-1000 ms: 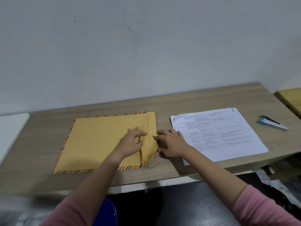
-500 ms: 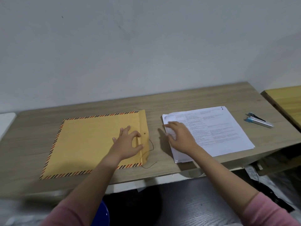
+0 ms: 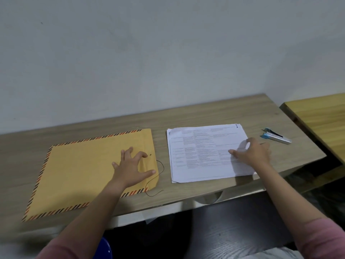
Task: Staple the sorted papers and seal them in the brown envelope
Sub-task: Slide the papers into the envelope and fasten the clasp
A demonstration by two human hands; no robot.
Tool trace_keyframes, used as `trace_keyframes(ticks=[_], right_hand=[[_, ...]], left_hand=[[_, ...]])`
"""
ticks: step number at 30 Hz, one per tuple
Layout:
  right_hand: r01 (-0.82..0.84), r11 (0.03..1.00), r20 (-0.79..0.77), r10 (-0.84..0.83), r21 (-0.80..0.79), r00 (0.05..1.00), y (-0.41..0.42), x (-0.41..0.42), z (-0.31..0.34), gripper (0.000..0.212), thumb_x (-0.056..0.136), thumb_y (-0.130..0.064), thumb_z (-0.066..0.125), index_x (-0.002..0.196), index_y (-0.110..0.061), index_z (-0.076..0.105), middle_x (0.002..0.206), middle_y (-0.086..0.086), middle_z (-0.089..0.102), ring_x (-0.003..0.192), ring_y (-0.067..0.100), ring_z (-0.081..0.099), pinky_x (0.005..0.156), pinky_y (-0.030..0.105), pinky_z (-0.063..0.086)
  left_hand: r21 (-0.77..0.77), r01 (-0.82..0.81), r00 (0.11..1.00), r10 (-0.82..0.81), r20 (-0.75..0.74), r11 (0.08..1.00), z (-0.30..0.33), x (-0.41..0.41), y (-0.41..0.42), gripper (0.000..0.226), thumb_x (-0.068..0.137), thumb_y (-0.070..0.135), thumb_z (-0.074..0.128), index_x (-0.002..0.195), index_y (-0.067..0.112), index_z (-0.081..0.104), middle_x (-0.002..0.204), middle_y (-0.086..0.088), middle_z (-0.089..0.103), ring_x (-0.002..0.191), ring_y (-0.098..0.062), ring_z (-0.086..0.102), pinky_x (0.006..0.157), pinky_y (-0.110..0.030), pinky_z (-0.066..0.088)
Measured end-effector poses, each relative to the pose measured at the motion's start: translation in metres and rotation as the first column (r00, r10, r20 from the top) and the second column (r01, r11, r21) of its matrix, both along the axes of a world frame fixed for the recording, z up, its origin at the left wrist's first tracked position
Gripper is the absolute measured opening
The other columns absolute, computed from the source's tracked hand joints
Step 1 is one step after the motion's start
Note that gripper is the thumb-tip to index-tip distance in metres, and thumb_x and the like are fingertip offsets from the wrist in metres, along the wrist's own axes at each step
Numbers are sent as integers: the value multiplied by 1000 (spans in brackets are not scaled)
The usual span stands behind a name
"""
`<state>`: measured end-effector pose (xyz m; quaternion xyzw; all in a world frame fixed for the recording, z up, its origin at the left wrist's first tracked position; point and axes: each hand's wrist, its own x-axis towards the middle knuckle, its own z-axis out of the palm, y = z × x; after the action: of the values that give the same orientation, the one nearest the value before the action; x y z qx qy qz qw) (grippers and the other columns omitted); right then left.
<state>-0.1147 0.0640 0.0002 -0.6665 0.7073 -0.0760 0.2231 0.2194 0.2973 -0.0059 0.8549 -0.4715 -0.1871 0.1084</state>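
A brown envelope (image 3: 80, 171) with a striped orange and black border lies flat on the left of the wooden desk (image 3: 196, 113). Its thin dark string (image 3: 158, 176) trails off its right end. My left hand (image 3: 130, 165) rests on the envelope near the flap, fingers spread and arched. A stack of printed white papers (image 3: 201, 152) lies to the right of it. My right hand (image 3: 252, 154) lies on the right part of that stack, fingers spread. A blue and silver stapler (image 3: 276, 137) sits right of the papers, untouched.
A yellow wooden tabletop (image 3: 321, 116) adjoins the desk at the far right. The grey wall stands right behind the desk. A blue round object (image 3: 106, 247) shows below the desk's front edge, near my left arm.
My right hand left the envelope's flap and string and moved right across the papers to their right part. My left hand stayed on the envelope. The view shifted right.
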Motion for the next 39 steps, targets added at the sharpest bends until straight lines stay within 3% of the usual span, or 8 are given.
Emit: trace_keyframes(ticks=[8,11,19,22,26,31,35,39], right_hand=[[-49,999,258,46,8,965,3,-2,21,64,59,-29,86,110,-18,49,114,10,57,94,26,52,71,34,40],[-154,987,389,126,43,913,4,-4,24,59,65,-18,83,115,-21,53,117,6,54,96,22,50,75,32,40],[-317,948,681,212,32,701,9,-11,40,42,82,-2,65,116,-26,62,131,3,54,108,16,59,80,25,49],[-287,957,797,143,39,587,7,-12,53,43,84,10,57,120,-14,60,131,3,55,100,3,58,73,13,53],[-320,944,884,82,79,460,2,-10,70,47,83,19,48,126,2,51,126,8,55,98,6,59,75,11,54],[-437,890,840,139,126,525,-2,7,76,45,84,18,49,125,1,52,124,7,56,109,15,58,75,9,52],[-478,859,787,165,180,594,-6,22,78,41,82,15,55,116,-7,61,119,11,61,91,13,63,71,11,54],[-469,860,681,223,199,698,-16,25,81,40,80,9,61,110,-16,67,116,10,64,89,22,65,77,24,53]], left_hand=[[1,-23,1000,23,-6,1000,2,-4,-2,61,66,70,66,118,46,43,156,-5,11,146,-30,0,107,-68,11],[-7,-19,1000,19,-4,1000,2,-4,-2,60,66,70,65,117,47,44,156,-5,12,146,-29,2,107,-68,12],[0,8,999,-8,-44,1000,2,2,-2,49,75,59,65,117,46,46,156,-5,13,146,-30,5,107,-67,12],[10,10,998,-9,-58,1000,6,4,-3,40,80,49,64,117,46,47,155,-4,14,145,-30,12,108,-66,16],[33,5,996,-2,-88,999,9,8,-6,37,82,40,62,113,48,45,152,-5,16,144,-27,16,109,-63,24],[-37,25,987,-31,-156,999,15,11,-5,55,82,34,64,131,43,42,147,-7,30,140,-23,27,106,-47,38],[-180,13,972,-55,-229,984,19,10,-3,31,77,23,63,93,48,53,118,4,55,109,-5,49,92,-32,44],[-216,-14,975,-35,-218,976,19,10,1,33,75,11,62,80,42,52,105,0,56,99,-13,56,82,-23,42]])
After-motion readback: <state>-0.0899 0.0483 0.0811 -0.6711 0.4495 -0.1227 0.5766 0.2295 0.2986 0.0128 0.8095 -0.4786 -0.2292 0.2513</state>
